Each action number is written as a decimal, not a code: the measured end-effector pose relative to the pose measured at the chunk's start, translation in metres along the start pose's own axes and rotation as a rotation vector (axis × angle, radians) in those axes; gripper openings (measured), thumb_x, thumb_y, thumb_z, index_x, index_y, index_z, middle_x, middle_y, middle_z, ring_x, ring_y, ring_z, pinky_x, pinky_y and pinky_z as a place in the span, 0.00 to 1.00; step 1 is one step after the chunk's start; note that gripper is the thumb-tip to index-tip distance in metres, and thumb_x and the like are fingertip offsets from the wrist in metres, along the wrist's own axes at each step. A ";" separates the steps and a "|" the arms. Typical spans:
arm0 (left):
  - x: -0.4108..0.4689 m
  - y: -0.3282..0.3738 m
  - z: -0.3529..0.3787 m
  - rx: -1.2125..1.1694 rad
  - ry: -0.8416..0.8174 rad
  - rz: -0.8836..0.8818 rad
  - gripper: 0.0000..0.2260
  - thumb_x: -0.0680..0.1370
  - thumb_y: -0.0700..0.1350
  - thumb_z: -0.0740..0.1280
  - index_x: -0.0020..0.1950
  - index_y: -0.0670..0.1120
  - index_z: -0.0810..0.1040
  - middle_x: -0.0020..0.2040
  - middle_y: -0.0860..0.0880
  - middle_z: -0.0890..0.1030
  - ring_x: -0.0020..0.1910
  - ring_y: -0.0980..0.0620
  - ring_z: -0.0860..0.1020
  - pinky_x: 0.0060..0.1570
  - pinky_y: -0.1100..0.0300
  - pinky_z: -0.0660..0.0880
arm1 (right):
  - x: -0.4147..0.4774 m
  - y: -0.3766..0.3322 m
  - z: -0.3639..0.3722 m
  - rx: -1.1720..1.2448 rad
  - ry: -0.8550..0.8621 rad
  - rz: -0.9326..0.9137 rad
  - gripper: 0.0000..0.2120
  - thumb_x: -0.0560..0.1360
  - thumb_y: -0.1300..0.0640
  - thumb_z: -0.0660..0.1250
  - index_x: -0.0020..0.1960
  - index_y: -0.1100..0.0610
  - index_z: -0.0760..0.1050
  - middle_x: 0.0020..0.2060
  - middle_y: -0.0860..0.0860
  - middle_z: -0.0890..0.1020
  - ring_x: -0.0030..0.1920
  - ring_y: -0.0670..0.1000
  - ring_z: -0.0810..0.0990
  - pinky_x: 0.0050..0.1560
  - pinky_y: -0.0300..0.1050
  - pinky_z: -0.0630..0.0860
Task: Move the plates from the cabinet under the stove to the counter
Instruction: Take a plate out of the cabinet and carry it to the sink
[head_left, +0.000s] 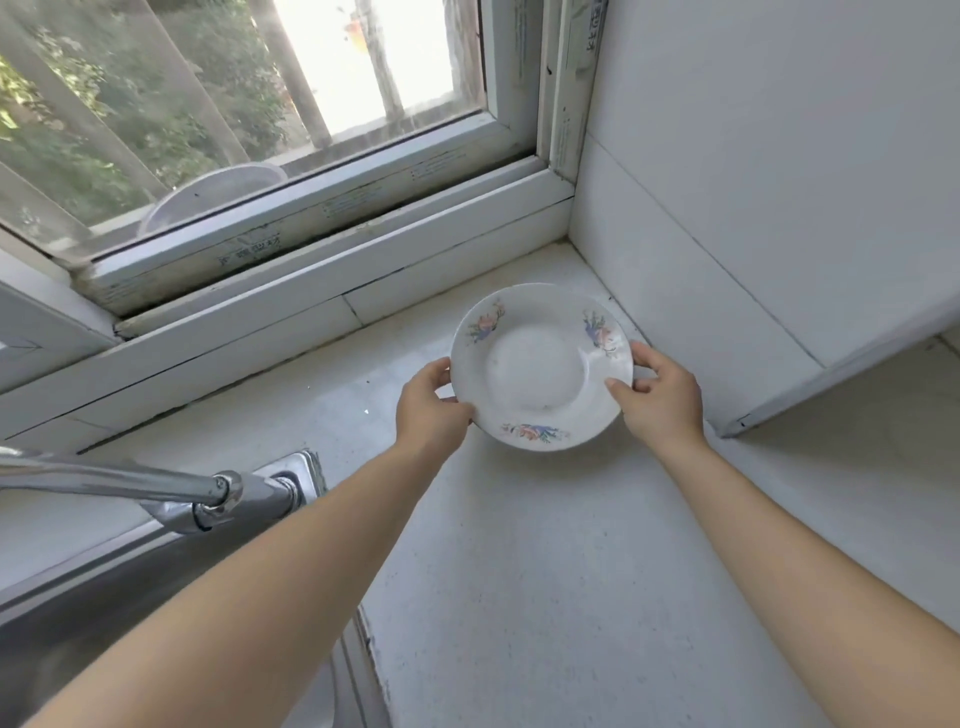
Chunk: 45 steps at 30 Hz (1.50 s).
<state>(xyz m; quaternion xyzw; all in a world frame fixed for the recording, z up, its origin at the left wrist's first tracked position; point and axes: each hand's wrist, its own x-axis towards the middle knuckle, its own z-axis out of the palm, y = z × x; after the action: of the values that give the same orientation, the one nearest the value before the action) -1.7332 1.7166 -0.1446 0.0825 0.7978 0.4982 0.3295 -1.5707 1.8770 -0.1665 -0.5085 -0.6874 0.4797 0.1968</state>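
A round, glossy white ceramic plate (540, 374) with three flower sprigs on its rim faces up at the matte white table's (519, 545) far right corner. The left hand (428, 402) and right hand (660, 400) pinch its opposite edges. I cannot tell whether it touches the table.

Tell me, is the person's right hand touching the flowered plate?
Touching. The head view shows the right hand gripping the plate, thumb lying on its rim, fingers curled at the edge.
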 end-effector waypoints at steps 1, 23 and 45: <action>0.007 0.001 0.002 0.005 -0.002 0.002 0.29 0.66 0.29 0.67 0.64 0.51 0.73 0.56 0.57 0.76 0.45 0.57 0.81 0.45 0.55 0.81 | 0.007 0.000 0.001 -0.002 -0.001 0.001 0.21 0.69 0.61 0.70 0.59 0.46 0.76 0.31 0.42 0.81 0.32 0.36 0.79 0.31 0.29 0.70; 0.062 0.009 0.008 0.237 -0.124 0.135 0.24 0.73 0.35 0.67 0.65 0.55 0.72 0.54 0.61 0.76 0.37 0.65 0.80 0.26 0.69 0.71 | 0.059 0.005 0.014 -0.075 0.017 -0.092 0.19 0.70 0.62 0.69 0.60 0.52 0.75 0.46 0.45 0.81 0.37 0.44 0.80 0.40 0.37 0.74; 0.041 -0.004 0.022 1.101 -0.308 0.806 0.15 0.77 0.51 0.64 0.62 0.51 0.77 0.61 0.54 0.78 0.64 0.53 0.71 0.63 0.58 0.62 | 0.016 0.016 0.010 -0.591 -0.300 -0.552 0.16 0.71 0.52 0.71 0.57 0.56 0.79 0.57 0.48 0.80 0.58 0.49 0.76 0.55 0.39 0.69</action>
<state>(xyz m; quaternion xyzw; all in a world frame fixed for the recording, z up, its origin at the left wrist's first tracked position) -1.7503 1.7496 -0.1726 0.5965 0.7857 0.0877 0.1387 -1.5769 1.8871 -0.1884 -0.2648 -0.9265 0.2601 0.0612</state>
